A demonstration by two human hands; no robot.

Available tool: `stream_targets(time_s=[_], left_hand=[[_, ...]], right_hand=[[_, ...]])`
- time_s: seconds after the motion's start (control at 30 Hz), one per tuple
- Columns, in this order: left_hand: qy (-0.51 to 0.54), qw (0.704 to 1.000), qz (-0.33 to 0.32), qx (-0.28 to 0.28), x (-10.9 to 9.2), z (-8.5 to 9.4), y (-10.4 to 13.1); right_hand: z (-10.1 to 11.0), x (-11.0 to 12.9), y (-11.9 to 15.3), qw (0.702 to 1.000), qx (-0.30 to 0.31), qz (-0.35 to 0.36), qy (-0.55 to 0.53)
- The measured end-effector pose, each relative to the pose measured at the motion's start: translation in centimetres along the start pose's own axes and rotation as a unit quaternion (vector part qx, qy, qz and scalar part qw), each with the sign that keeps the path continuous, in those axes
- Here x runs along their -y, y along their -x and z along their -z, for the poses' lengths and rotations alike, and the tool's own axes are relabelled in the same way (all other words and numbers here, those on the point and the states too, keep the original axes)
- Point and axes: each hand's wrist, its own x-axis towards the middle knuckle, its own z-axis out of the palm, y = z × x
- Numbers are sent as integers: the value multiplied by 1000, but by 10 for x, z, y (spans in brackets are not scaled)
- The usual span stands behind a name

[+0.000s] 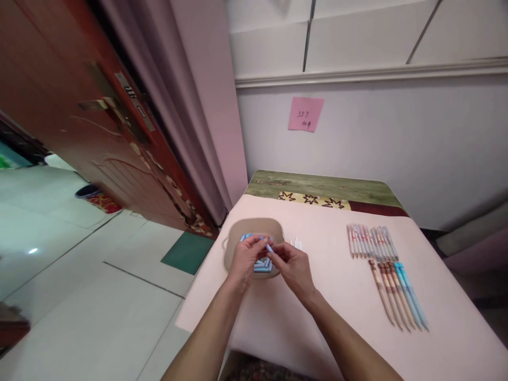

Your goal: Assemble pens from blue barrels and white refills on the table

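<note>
My left hand [249, 257] and my right hand [294, 265] meet above a beige basket [233, 235], fingers closed in a pinch. Between their fingertips is a small light-blue tube [270, 248], partly hidden, its exact kind too small to make out. Inside the basket lie several blue tube-like pieces [262, 268], some covered by my hands. Just right of the basket, a few thin white sticks [297, 243] rest on the pale tabletop [325, 296].
A row of slim pens [371, 241] lies on the right of the table, above several longer pens with brown tops [391, 296] and blue pens [413, 299]. A pink note [305, 114] sticks to the wall. To the left stands a red-brown door [99, 132].
</note>
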Motion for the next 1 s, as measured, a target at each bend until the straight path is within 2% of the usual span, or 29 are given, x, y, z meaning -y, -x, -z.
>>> stream_targets(time_s=[0.1,0.23,0.3,0.37,0.47,0.53,0.6,0.73,0.83,1.0], left_hand=[[71,995,-1,-64,-7,10,-1],[108,979,-66,-160,-21,37,0],[116,973,-92,-178,-26,48,3],[125,970,-102,-183,-27,55,8],[127,973,-95,-167,-23,57,14],[129,976,-85,-152,-19,57,15],[134,977,-77,-147,-16,59,15],[124,978,-75,-149,-17,63,13],[98,982,-74,-142,-15,64,13],[27,990,-11,-137,-3,58,21]], right_hand=[[18,2,-7,999,-26,13,16],[67,-4,-21,988,-130,-18,85],[85,-7,-26,976,-134,-27,169],[88,-7,-30,963,-117,-2,244],[66,3,-39,944,-54,69,319],[40,10,-49,914,33,88,395],[13,13,-60,854,143,67,496],[-27,2,-76,804,219,34,551],[-38,-9,-75,774,255,23,580],[-28,-14,-66,748,275,15,603]])
